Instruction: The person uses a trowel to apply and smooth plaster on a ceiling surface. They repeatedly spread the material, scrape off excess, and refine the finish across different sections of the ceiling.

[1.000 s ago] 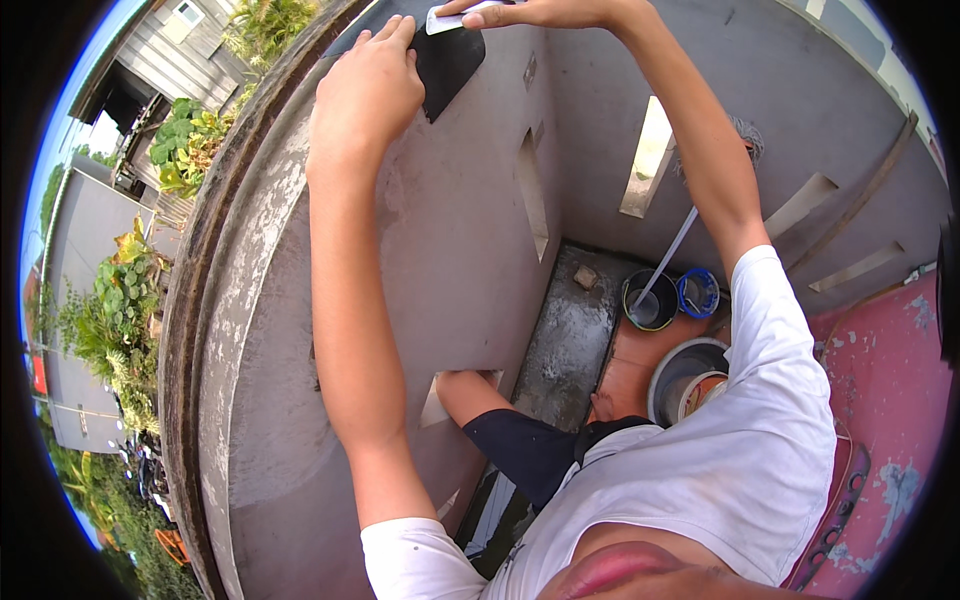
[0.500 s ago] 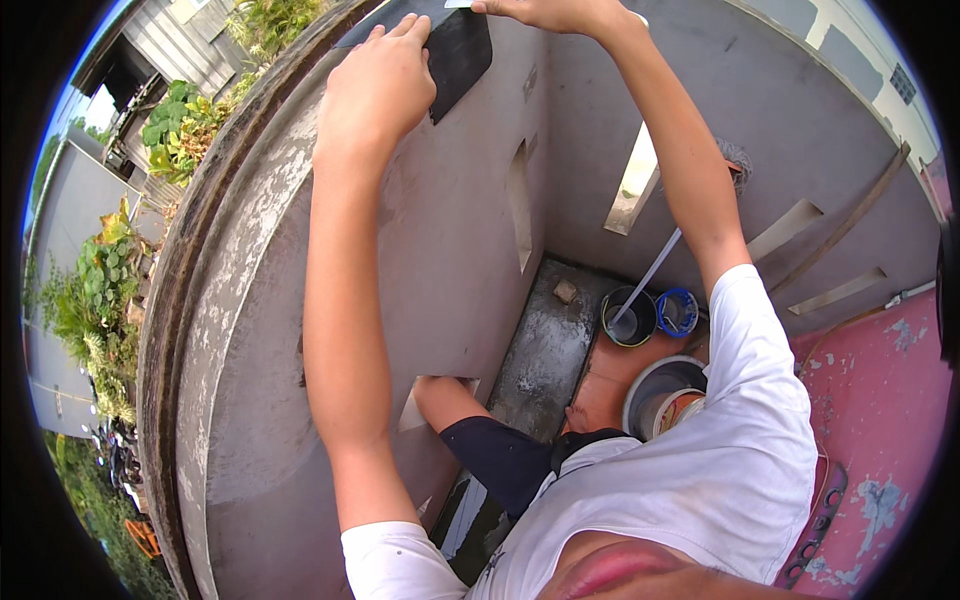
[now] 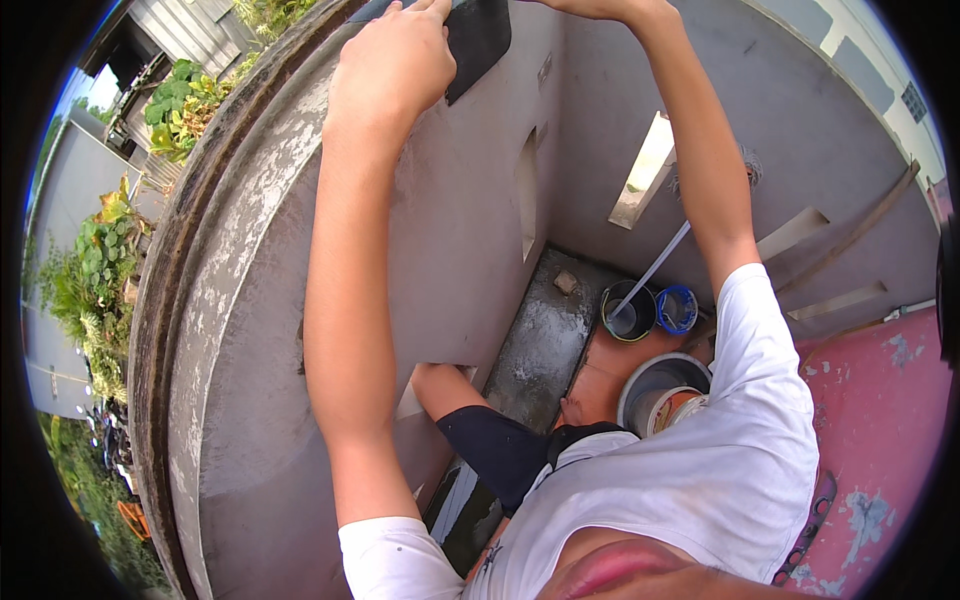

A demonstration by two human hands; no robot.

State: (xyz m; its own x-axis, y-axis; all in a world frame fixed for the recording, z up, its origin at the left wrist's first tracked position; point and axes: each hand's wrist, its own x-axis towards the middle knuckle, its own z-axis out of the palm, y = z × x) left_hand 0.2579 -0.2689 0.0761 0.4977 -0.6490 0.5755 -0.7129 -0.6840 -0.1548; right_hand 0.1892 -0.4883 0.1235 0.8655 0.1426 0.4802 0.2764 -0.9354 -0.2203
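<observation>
My left hand (image 3: 395,65) lies against a black flat sheet (image 3: 484,42), its fingers stretched out toward the upper edge. The sheet has a rounded corner and rests against the grey plastered wall (image 3: 440,210), close to the wall's top. What the sheet is made of I cannot tell. My right hand (image 3: 590,6) is at the upper rim, to the right of the sheet. Its fingers are cut off, so whether it holds anything is hidden.
A black bucket (image 3: 640,322) with a mop's pale handle (image 3: 655,268), a blue-rimmed bucket (image 3: 677,312) and a large grey basin (image 3: 632,388) stand on the floor below. A stone (image 3: 566,282) lies on the wet ledge. Slots pierce the walls; a pink wall (image 3: 870,400) is at right.
Both hands and the black sheet have shifted slightly up and right in view. The pale piece by my right fingertips has gone out of the picture.
</observation>
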